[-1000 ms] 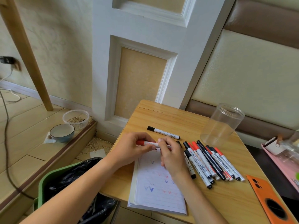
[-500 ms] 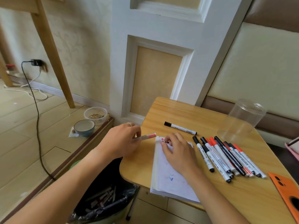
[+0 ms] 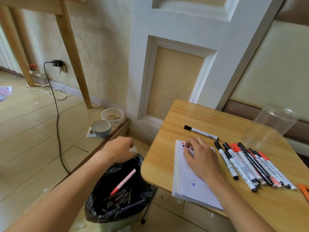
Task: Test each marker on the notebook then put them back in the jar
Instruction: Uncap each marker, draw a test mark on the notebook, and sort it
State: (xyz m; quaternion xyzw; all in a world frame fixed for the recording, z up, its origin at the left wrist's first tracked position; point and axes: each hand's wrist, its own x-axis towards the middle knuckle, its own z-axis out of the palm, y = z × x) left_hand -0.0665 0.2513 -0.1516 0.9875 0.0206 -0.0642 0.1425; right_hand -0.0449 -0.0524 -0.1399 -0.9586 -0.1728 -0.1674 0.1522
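Left hand [image 3: 119, 150] hangs loosely curled and holding nothing over the trash bin [image 3: 142, 195]; a red-tipped marker [image 3: 123, 181] is mid-air inside it. Right hand [image 3: 199, 159] pinches a cap on the notebook [image 3: 192, 183]. Remaining markers [image 3: 247, 164] lie beside the jar [image 3: 270, 124].

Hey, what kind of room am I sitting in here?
Probably a lived-in room at home: a small wooden table by a padded wall panel, and what look like pet bowls on the wooden floor.
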